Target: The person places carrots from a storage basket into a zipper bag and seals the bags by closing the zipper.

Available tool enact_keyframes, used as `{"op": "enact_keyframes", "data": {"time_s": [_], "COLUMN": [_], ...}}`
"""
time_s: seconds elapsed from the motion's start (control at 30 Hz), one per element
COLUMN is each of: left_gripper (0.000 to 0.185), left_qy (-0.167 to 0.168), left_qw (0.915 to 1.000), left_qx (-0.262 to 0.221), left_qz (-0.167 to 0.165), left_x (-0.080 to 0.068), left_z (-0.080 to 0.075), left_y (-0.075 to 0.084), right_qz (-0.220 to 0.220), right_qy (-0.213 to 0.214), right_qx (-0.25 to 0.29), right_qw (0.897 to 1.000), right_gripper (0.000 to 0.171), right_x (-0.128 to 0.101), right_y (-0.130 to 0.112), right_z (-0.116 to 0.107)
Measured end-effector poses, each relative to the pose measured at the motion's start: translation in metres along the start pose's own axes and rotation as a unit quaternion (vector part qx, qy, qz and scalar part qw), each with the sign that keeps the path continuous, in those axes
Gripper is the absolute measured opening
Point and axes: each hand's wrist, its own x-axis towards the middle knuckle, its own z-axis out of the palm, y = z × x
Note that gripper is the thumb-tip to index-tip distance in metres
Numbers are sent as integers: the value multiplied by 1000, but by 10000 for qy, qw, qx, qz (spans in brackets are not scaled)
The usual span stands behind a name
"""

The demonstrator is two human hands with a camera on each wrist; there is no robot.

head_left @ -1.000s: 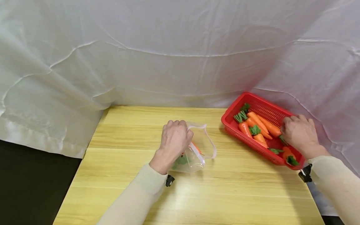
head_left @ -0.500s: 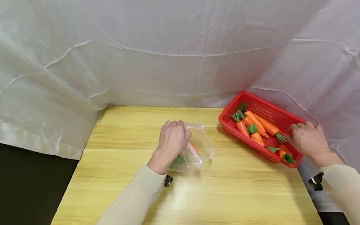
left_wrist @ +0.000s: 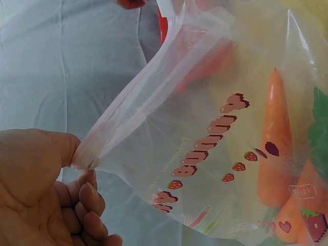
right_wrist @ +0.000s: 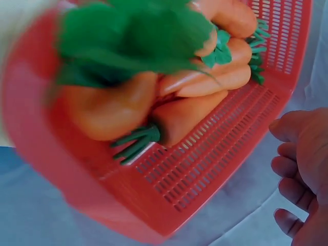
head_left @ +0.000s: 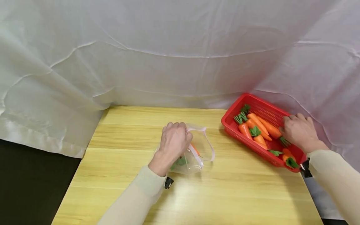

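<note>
Head view: bag (head_left: 194,165) is held mid-table (head_left: 135,140), mouth spread, its edge pinched by left hand (head_left: 173,140). Carrots (left_wrist: 275,138) are visible through the plastic in left wrist view. Right hand (head_left: 300,132) is placed by the far-right rim of basket (head_left: 262,151), fingers loosely curled, nothing gripped; rim contact can't be told. More carrots are piled in basket. Hands are kept well apart.

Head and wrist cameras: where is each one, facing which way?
Head: on the head, facing forward and down at table, bag and basket; left hand, right hand and sleeves show.
Left wrist: on that wrist, facing the bag; the left hand pinches its edge.
Right wrist: on that wrist, facing carrots in the basket; the right hand shows.
Head and right wrist share the basket.
</note>
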Motion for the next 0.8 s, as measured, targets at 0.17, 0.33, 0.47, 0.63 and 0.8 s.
{"op": "enact_keyframes", "data": {"time_s": [0.17,0.33,0.47,0.63,0.8], "left_gripper": [22,20,22,25,28], "left_qy": [88,158,281,564,589], "left_qw": [9999,9998,9994,9978,9977], "left_qx": [-5,-46,18,128,188], "left_qz": [91,130,201,323,268], "left_x": [0,1,2,3,4], "left_z": [2,4,5,7,9], "left_y": [1,1,0,-2,-4], "right_qz": [8,114,1,-331,-489], "right_qy": [-225,-550,-767,-849,-895], "right_qx": [-65,-149,-207,-425,-486], "right_qw": [9997,9983,9968,9949,9936], "right_gripper": [24,31,31,19,25], "right_x": [19,25,28,33,36], "right_y": [9,21,27,30,29], "right_z": [6,20,33,50,63]}}
